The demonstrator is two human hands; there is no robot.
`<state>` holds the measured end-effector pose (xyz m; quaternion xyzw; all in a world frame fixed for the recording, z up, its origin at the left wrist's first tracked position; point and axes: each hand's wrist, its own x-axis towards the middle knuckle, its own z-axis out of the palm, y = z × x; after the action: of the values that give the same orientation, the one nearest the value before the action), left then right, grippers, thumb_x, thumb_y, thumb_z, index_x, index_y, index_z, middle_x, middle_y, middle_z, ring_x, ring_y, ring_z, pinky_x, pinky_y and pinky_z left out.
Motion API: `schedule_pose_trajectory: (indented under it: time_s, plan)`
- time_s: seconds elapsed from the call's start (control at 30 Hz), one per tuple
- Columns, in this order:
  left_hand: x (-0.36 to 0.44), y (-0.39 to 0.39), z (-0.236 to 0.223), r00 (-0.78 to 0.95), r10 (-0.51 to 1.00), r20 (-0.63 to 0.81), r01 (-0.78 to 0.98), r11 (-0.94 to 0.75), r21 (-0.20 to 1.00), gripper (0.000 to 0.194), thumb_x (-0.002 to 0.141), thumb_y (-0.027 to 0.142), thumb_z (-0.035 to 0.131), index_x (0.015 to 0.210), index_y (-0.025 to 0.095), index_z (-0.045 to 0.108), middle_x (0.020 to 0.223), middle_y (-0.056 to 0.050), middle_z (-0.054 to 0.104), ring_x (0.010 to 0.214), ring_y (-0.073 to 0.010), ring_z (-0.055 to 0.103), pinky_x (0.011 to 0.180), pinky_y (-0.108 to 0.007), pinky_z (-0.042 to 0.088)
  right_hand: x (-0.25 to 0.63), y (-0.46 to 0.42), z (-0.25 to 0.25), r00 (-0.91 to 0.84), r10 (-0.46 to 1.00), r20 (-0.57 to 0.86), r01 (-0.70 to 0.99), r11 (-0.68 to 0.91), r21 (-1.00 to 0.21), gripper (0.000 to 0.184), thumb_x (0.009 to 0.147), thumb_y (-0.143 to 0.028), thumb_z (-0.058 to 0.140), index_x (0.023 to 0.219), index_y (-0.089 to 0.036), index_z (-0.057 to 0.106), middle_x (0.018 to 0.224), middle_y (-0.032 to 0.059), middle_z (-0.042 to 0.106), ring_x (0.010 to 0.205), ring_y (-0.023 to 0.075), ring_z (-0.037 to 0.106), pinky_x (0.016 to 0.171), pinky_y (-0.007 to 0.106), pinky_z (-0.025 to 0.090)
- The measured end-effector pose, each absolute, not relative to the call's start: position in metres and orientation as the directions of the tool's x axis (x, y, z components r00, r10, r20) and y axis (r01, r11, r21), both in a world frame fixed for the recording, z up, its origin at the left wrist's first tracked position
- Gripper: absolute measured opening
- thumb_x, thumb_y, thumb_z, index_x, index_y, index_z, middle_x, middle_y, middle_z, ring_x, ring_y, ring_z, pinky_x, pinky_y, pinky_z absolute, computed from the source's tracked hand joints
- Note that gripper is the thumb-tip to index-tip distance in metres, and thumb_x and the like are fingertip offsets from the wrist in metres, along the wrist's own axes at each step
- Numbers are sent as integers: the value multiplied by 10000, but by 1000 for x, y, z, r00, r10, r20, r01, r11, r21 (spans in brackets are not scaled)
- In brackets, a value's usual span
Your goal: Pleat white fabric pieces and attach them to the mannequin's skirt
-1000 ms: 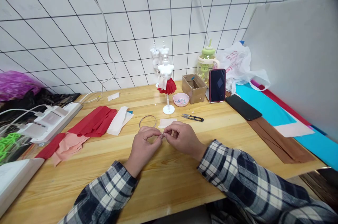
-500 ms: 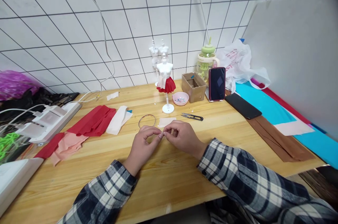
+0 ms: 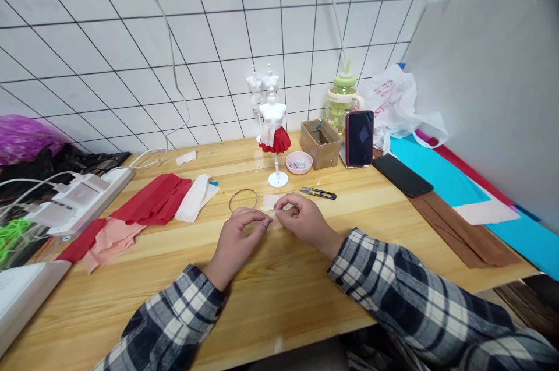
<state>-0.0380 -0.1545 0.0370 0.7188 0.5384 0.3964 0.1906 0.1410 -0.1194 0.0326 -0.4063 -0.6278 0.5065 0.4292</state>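
Observation:
My left hand [image 3: 241, 241] is closed in a pinch, thumb against forefinger, on something too small to make out. Just right of it, my right hand [image 3: 303, 224] also has thumb and fingertips together, with a small gap between the two hands; what it holds, if anything, cannot be seen. Behind the fingertips lies a pale piece of fabric [image 3: 271, 201], partly covered by the right hand. A thin ring [image 3: 243, 198] rests beyond the left hand, and thread snips [image 3: 318, 193] lie beyond the right. A white mini dress form [image 3: 272, 116] wears a red skirt [image 3: 279, 140].
A pink bowl of beads [image 3: 299, 163] and a cardboard box [image 3: 321, 144] stand behind. Left are red fabric [image 3: 154, 201] and a power strip [image 3: 87, 205]; right, an upright phone [image 3: 359, 138], a flat phone [image 3: 402, 175] and brown fabric [image 3: 463, 231]. Two more dress forms and a bottle [image 3: 341, 103] stand back.
My right hand's fingertips have drawn slightly away to the right from the left hand's, opening a small gap. My left hand has stayed in place.

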Motion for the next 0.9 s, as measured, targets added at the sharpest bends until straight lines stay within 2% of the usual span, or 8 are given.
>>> schedule_pose_trajectory:
  time_s: [0.07,0.13,0.27,0.33,0.4,0.53,0.73,0.9]
  plan:
    - [-38,-155,37,114,926,359,614,-350,707,167,858,339,626,805,222,732,836,-34,737,851,-198,653,823,-339,500,144,-113,36,-288,958,0,-69,-21,-997,116,731,-253,605,755,-197,506,1049,54,706,581,95,634,443,188,442]
    - [-37,-154,37,125,926,357,605,-356,712,166,860,336,628,804,223,736,838,-35,737,854,-197,651,818,-336,500,152,-101,40,-235,971,-40,-152,-78,-985,169,698,-248,610,734,-206,450,978,49,719,617,116,669,462,192,479]
    - [-36,-154,36,137,921,364,585,-372,721,170,868,326,619,807,224,740,834,-38,737,850,-195,651,809,-336,504,183,-60,44,51,993,111,-74,114,-991,194,667,-276,642,729,-213,469,720,-18,668,483,98,585,491,232,512]
    - [-36,-154,36,143,920,364,582,-376,722,174,869,326,614,804,224,740,828,-39,735,844,-195,649,803,-338,505,202,-38,43,188,955,228,37,226,-974,179,686,-295,639,766,-209,504,714,-13,663,490,111,578,499,247,504]
    - [-36,-154,35,150,920,363,582,-379,719,177,870,324,610,805,222,739,825,-41,733,837,-194,646,793,-338,506,218,-20,39,258,903,342,173,305,-936,205,716,-278,610,898,-186,585,747,6,678,563,134,602,554,266,512]
    - [-37,-154,33,158,921,357,589,-378,714,176,877,306,600,800,220,733,810,-36,727,817,-186,642,776,-331,502,236,-3,35,224,774,592,537,409,-738,215,793,-254,555,874,-165,734,864,69,716,703,164,615,689,300,512]
    - [-36,-150,30,176,923,342,595,-376,710,166,886,290,596,794,216,713,812,-27,725,821,-183,636,782,-333,491,241,14,40,157,665,730,669,472,-574,258,892,-290,544,982,-195,767,974,77,753,882,218,666,808,348,522]
    - [-34,-145,27,223,915,336,605,-400,688,156,891,269,592,797,214,703,816,-24,724,832,-182,629,804,-344,480,238,37,39,37,653,756,790,444,-423,319,920,-223,495,1130,-215,735,1018,84,750,962,247,596,910,404,464]
